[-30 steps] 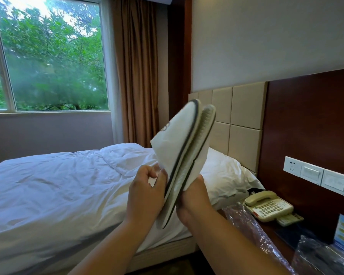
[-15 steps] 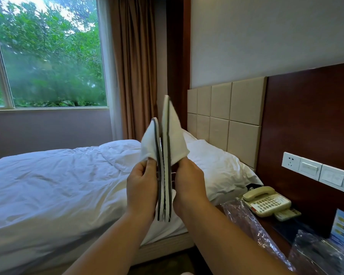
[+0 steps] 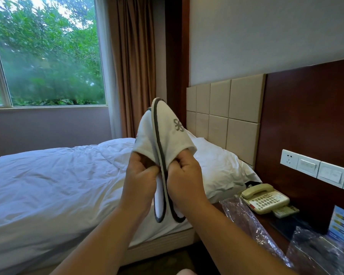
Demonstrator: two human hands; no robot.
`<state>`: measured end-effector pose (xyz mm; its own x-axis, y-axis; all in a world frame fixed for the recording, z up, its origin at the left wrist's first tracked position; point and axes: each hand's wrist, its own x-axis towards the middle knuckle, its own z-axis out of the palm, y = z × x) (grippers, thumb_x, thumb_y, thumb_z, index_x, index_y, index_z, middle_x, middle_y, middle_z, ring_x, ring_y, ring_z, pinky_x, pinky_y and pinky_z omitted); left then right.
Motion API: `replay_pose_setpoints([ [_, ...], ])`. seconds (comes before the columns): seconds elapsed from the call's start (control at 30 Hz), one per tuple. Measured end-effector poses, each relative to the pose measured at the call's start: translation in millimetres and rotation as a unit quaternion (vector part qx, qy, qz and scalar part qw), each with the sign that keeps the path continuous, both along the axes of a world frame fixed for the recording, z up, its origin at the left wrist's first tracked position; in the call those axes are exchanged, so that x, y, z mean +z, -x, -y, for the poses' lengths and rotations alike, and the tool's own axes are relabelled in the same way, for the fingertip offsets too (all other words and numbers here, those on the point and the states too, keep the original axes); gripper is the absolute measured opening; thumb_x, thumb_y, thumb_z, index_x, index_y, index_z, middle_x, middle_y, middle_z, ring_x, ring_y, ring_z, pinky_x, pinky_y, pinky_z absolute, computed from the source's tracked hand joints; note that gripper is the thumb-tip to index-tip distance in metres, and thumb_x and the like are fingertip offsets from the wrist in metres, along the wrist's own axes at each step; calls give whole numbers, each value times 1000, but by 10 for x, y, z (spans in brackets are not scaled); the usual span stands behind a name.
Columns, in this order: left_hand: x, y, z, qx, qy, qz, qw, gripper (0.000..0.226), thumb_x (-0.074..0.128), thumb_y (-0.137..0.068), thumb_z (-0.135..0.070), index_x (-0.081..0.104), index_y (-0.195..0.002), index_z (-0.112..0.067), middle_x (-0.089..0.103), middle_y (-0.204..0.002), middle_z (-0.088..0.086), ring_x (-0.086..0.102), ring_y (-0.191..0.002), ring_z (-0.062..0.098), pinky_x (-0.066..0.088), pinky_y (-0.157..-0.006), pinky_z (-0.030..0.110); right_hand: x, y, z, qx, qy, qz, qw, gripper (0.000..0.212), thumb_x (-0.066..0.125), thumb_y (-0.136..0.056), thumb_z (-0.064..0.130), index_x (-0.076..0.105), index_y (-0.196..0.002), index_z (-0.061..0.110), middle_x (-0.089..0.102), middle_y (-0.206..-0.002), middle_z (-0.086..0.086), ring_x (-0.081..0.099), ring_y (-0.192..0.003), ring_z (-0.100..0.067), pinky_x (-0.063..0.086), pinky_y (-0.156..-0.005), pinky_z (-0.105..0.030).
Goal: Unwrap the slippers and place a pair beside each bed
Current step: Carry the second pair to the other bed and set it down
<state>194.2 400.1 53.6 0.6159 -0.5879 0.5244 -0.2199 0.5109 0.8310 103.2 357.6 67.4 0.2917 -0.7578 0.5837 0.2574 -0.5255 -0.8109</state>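
Observation:
Two white slippers with grey trim stand upright, sole against sole, in front of me over the bed's edge. My left hand grips the left slipper, with fingers inside its opening. My right hand grips the right slipper, which shows a grey logo on its upper. The heels hang down between my wrists. The bed with a white duvet and pillow lies behind them.
A nightstand at the right carries a beige telephone and crumpled clear plastic wrap. Wall sockets and switches sit on the dark wood panel. A padded headboard, brown curtain and window stand behind the bed.
The slippers have turned from edge-on and flat to opened at the uppers. My fingers have pushed into the openings, and both hands have shifted slightly right.

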Motion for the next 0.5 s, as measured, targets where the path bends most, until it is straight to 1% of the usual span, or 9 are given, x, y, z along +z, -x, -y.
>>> replay_pose_setpoints([
  [0.1,22,-9,-47,55,-34,69,995,59,52,-76,-1,57,-118,-41,71,-111,-21,66,-107,0,56,-86,19,8,27,21,12,56,-30,998,34,42,-93,3,62,-114,21,67,-102,5,62,-92,-2,53,-80,-16],
  [0.13,37,-17,-63,76,-49,96,991,54,52,-76,-6,54,-113,-46,69,-107,-25,65,-104,-5,53,-82,13,13,38,29,17,73,-41,996,37,42,-94,2,58,-122,20,65,-111,6,60,-100,-4,51,-89,-18],
  [0.17,52,-28,-78,94,-63,119,986,50,52,-77,-9,52,-110,-46,68,-104,-24,63,-101,-7,51,-80,10,15,50,37,19,93,-53,994,41,42,-93,2,55,-128,19,61,-119,7,56,-108,-4,46,-96,-16],
  [0.2,60,-47,-88,106,-74,143,981,48,52,-78,-7,52,-111,-42,66,-107,-20,62,-102,-6,51,-82,11,19,63,48,17,115,-67,991,45,43,-92,3,51,-134,17,56,-126,7,51,-115,-3,41,-101,-13],
  [0.27,84,-84,-111,113,-88,187,972,48,52,-78,2,57,-119,-24,65,-114,-3,62,-108,7,53,-92,26,38,92,72,9,147,-94,985,50,45,-91,3,46,-139,14,49,-134,6,43,-122,-3,32,-105,-9],
  [0.33,119,-123,-137,122,-109,229,959,43,52,-78,6,59,-117,-11,65,-112,6,62,-107,19,53,-95,36,52,121,103,-3,158,-125,979,48,46,-91,0,45,-138,8,49,-136,-2,43,-124,-10,31,-108,-14],
  [0.4,153,-158,-152,137,-148,272,941,39,53,-80,8,58,-115,-8,63,-111,7,60,-105,21,53,-93,34,57,151,115,-25,162,-165,973,37,47,-92,0,50,-129,1,55,-127,-13,49,-117,-23,38,-104,-24],
  [0.47,192,-181,-156,147,-196,311,918,37,52,-83,6,55,-117,-6,61,-110,7,59,-101,22,53,-87,33,71,154,132,-50,149,-217,963,29,47,-93,3,53,-121,-1,57,-117,-16,53,-108,-29,43,-96,-31],
  [0.5,214,-189,-158,149,-218,330,906,36,51,-84,5,53,-119,-6,59,-109,7,59,-99,22,53,-85,33,86,142,152,-55,135,-256,956,30,47,-94,7,51,-123,-2,56,-120,-17,52,-111,-31,43,-97,-33],
])
